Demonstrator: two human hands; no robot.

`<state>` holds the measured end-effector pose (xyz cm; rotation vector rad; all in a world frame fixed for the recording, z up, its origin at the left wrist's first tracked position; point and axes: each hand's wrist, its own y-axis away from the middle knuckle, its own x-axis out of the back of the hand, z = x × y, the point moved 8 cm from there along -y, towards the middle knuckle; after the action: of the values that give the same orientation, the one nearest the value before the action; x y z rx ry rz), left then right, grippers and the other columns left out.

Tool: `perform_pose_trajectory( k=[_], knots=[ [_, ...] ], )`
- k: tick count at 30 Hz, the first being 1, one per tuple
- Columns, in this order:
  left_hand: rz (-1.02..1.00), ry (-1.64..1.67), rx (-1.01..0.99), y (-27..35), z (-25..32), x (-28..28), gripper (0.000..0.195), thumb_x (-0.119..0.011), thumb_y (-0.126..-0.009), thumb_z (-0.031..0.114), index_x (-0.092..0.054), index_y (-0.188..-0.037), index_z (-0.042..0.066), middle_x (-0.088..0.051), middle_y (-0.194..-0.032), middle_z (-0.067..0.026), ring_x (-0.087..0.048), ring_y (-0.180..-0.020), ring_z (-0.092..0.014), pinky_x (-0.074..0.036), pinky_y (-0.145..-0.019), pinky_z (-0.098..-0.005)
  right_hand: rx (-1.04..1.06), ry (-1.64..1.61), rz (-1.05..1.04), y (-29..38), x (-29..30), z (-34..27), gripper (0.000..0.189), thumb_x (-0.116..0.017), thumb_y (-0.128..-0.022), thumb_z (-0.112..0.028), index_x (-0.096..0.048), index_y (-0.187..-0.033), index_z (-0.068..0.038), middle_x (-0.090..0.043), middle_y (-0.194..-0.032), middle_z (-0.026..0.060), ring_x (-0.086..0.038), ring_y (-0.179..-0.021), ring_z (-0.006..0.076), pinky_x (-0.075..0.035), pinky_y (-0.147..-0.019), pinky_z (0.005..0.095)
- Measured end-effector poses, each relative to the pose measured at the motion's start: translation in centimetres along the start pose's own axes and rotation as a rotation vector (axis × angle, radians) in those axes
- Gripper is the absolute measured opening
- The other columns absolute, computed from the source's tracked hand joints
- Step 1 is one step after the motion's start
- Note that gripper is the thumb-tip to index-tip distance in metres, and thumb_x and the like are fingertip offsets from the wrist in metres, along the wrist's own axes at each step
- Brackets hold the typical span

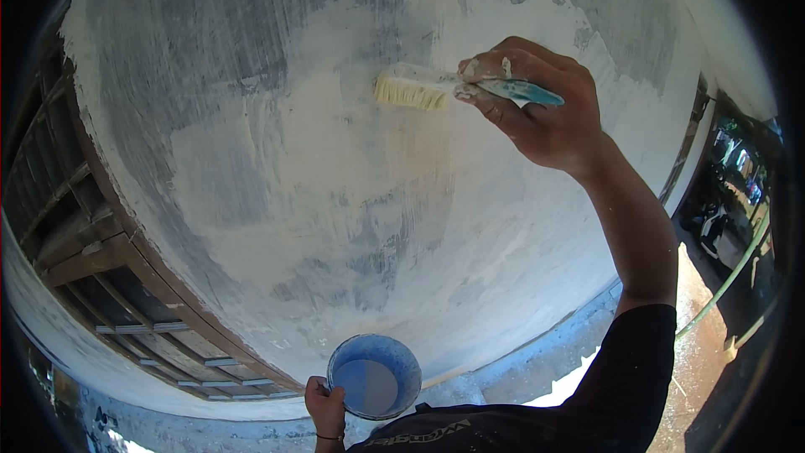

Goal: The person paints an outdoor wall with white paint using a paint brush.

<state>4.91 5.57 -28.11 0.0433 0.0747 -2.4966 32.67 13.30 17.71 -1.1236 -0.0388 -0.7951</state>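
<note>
My right hand (541, 100) grips the blue handle of a wide paintbrush (412, 88) with pale yellow bristles, its head at the upper middle of a wall. White smears mark the fingers. The wall (339, 170) bears patchy whitish coating over grey, with streaks of brush marks. Low in the view, my left hand (326, 399) grips the rim of a round blue bucket (409, 362), its thumb at the edge. Pale liquid lies inside the bucket. Whether the bristles touch the wall I cannot tell.
To the left is a brown wooden window frame (151, 277) with bars and slats, set in the wall. A pale green hose or pole (729, 286) curves at the right, near a parked motorbike (714, 226). Bluish floor (534, 365) runs along the wall's foot.
</note>
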Motion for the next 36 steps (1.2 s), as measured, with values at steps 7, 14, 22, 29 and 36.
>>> perform_pose_trajectory(
  k=[7,14,22,29,36],
  knots=[
    [0.018,0.058,0.064,0.6,-1.2,0.0,0.018,-0.058,-0.062,0.000,-0.043,-0.071,0.005,-0.034,-0.057,0.0044,-0.031,-0.050,-0.004,-0.026,-0.044,-0.0215,0.321,0.226,0.164,0.8,-0.9,-3.2,0.021,-0.070,-0.066,-0.013,-0.059,-0.083,-0.009,-0.057,-0.075,0.0035,-0.063,-0.076,0.0176,-0.052,-0.058,0.0249],
    [0.009,0.060,0.048,0.7,-0.3,0.3,0.017,-0.058,-0.062,0.002,-0.044,-0.071,0.005,-0.034,-0.057,0.0044,-0.031,-0.050,-0.004,-0.026,-0.044,-0.0211,0.327,0.218,-0.136,7.7,-5.0,-8.4,0.021,-0.071,-0.069,-0.015,-0.057,-0.084,-0.010,-0.059,-0.078,0.0044,-0.064,-0.080,0.0187,-0.055,-0.064,0.0241],
    [-0.034,0.003,0.004,-0.2,-0.5,-0.9,0.018,-0.058,-0.061,0.001,-0.044,-0.072,0.004,-0.035,-0.057,0.0045,-0.031,-0.050,-0.004,-0.026,-0.044,-0.0210,0.255,0.211,0.066,-0.8,0.9,-1.5,0.022,-0.072,-0.069,-0.010,-0.059,-0.087,-0.009,-0.060,-0.078,0.0037,-0.062,-0.072,0.0173,-0.050,-0.055,0.0248],
    [-0.036,0.012,0.043,0.6,-1.3,-1.6,0.018,-0.059,-0.061,0.001,-0.045,-0.072,0.004,-0.036,-0.055,0.0037,-0.032,-0.048,-0.005,-0.026,-0.044,-0.0217,0.405,0.399,-0.034,6.4,-4.9,-5.8,0.021,-0.069,-0.074,-0.015,-0.056,-0.089,-0.010,-0.060,-0.078,0.0068,-0.065,-0.085,0.0220,-0.056,-0.058,0.0225],
    [-0.022,-0.023,0.074,0.8,-0.9,-1.4,0.018,-0.056,-0.064,-0.002,-0.044,-0.073,0.006,-0.040,-0.056,0.0039,-0.035,-0.046,-0.004,-0.027,-0.043,-0.0197,0.077,-0.200,-0.243,10.0,-4.5,-7.1,0.022,-0.072,-0.069,-0.010,-0.058,-0.087,-0.009,-0.060,-0.082,0.0048,-0.064,-0.082,0.0181,-0.055,-0.067,0.0255]
  ],
)
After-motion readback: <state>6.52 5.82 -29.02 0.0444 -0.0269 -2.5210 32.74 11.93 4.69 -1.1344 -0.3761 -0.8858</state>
